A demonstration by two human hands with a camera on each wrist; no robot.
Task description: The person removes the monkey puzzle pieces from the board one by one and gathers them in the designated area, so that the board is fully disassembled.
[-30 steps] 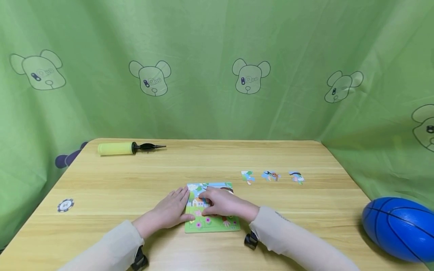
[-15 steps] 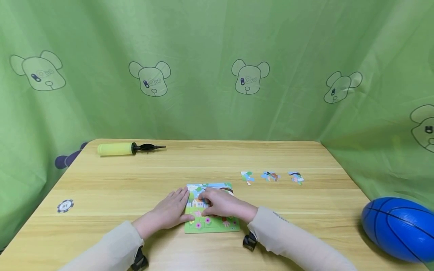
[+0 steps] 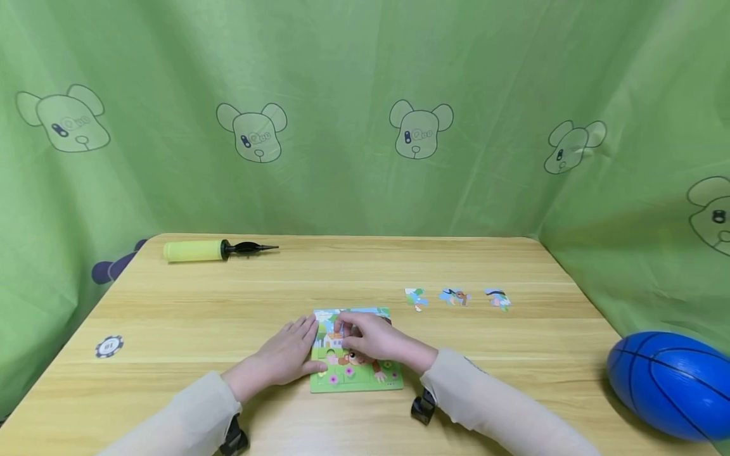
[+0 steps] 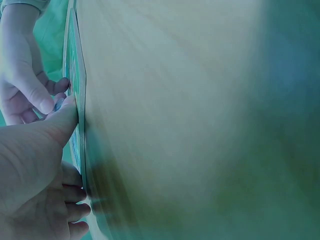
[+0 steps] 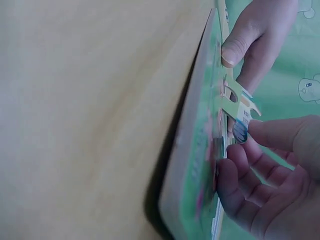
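A jigsaw puzzle board (image 3: pixel 358 384) with a house, flowers and a brown animal figure lies at the table's front middle. My left hand (image 3: pixel 285 356) lies along its left edge, fingers straight, with the thumb resting on the board's surface. Over the middle of the board, my right hand (image 3: pixel 373 339) pinches a puzzle piece (image 5: pixel 244 112) between thumb and fingers. In the right wrist view that piece stands tilted up out of the puzzle. The other fingertips of the right hand stay right at the board.
Three loose puzzle pieces (image 3: pixel 454 296) lie in a row beyond the board to the right. A yellow hand pump (image 3: pixel 194 251) is at the back left, a poker chip (image 3: pixel 109 346) at the left. A blue ball (image 3: pixel 670 385) sits at the right edge. Green cloth surrounds the wooden table.
My right hand has risen slightly off the board with the pinched puzzle piece tilting up, baring the animal's face beneath. The left hand has kept its place.
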